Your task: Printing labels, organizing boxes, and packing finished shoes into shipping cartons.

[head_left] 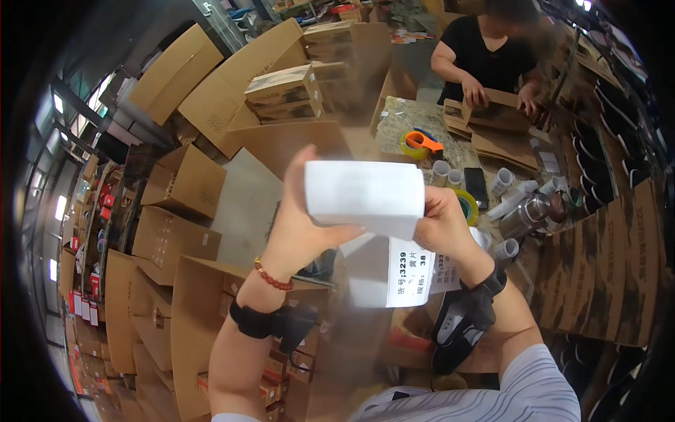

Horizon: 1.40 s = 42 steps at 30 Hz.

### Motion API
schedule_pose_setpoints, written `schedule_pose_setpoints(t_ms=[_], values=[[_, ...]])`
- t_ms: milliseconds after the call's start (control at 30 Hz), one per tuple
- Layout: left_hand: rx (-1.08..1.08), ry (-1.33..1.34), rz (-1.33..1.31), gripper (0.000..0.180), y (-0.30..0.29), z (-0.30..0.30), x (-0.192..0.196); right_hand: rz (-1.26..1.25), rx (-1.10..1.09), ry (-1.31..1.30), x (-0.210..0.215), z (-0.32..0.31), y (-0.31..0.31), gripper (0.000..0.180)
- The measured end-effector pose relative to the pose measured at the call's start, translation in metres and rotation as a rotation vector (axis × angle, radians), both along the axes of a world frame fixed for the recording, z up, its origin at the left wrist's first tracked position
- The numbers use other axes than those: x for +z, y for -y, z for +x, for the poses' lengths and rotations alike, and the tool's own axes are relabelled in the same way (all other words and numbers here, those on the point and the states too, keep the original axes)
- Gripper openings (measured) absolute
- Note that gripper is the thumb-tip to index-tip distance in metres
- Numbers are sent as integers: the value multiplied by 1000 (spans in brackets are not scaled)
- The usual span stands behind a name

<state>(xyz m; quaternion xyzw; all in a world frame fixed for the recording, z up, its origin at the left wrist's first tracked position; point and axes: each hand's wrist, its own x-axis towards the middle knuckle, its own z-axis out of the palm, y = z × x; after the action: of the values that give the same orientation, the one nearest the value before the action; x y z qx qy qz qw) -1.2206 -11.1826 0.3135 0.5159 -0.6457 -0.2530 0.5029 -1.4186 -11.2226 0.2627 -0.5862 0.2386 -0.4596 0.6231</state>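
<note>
My left hand [299,218] is wrapped round the left end of a white label roll [364,190], its thumb along the lower edge. At the roll's right end my right hand [443,221] is closed, with bent fingers pinching the roll or its strip; the fingertips are partly hidden. Below the roll hangs a white strip with a printed label [410,273], and more printed labels show behind my right wrist. A black shoe with a white sole edge [457,330] lies under my right forearm. Both wrists carry black straps with small devices.
On the worktable [415,119] lie an orange tape dispenser [425,143], a dark phone [476,186], several white rolls [501,181] and a metal flask [524,216]. Across it a person [492,63] handles folded cardboard. Open cartons [184,184] crowd the left; shoes [598,151] line racks at right.
</note>
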Motion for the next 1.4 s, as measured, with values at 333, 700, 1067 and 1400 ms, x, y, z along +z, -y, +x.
schedule_pose_setpoints(t_ms=[333, 700, 1067, 1400], values=[[-22, -705, 255, 35, 54, 0, -29, -132, 241, -716, -7, -48, 37, 44], [-199, -733, 733, 35, 71, -21, -105, 111, -48, -98, -83, -24, 69, 11], [81, -397, 320, 37, 102, -32, -137, 525, 132, -49, -89, -11, 98, 48], [139, 441, 321, 49, 71, 32, -205, 168, -234, -450, -230, 16, 127, 61]])
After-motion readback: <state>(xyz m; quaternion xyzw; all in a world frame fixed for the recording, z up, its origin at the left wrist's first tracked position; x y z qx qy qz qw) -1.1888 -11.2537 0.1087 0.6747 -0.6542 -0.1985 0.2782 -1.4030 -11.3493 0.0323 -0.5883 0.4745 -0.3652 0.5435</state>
